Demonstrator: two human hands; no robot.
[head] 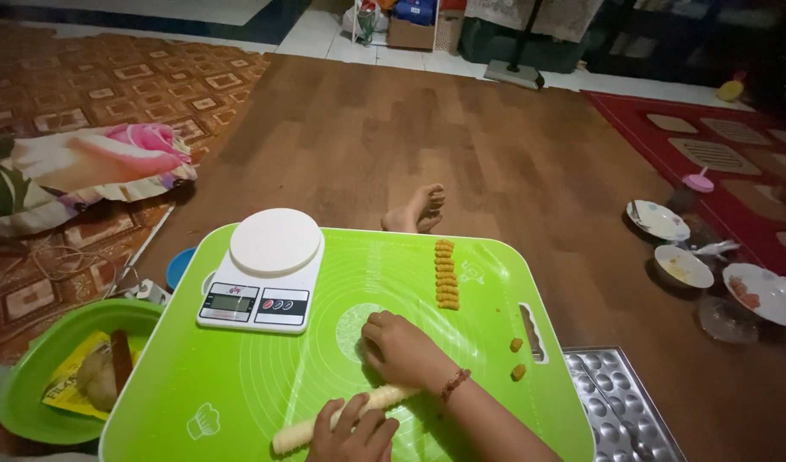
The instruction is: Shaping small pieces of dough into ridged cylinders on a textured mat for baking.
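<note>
- I see the left hand (354, 436) at the bottom edge, fingers spread and lying flat over the pale dough rope (341, 421), not closed round it.
- The right hand (401, 349) comes across from 4 o'clock, fingers curled down onto the green mat (410, 274) at the rope's upper end; whether they pinch dough I cannot tell.
- The rope lies slantwise near the mat's 6 o'clock edge, its left tip pointing to 8 o'clock.
- My judgement: even, light pressure from both palms would keep the rope uniform; pressing hard at one end would thin it there.
- At 12 o'clock of the right hand stands a column of small orange pieces (446, 274), well apart; two loose bits (517, 358) sit at 3 o'clock beside the mat's handle slot.
- The white kitchen scale (269, 269) takes the 10 o'clock corner; the mat's middle is free for rolling.
- The near edge is tight: the rope's left tip lies close to it, so I would work upward.
- Off the mat, a green bowl (33, 385) at 8 o'clock and a metal mould tray (619, 402) at 4 o'clock hem the sides.
</note>
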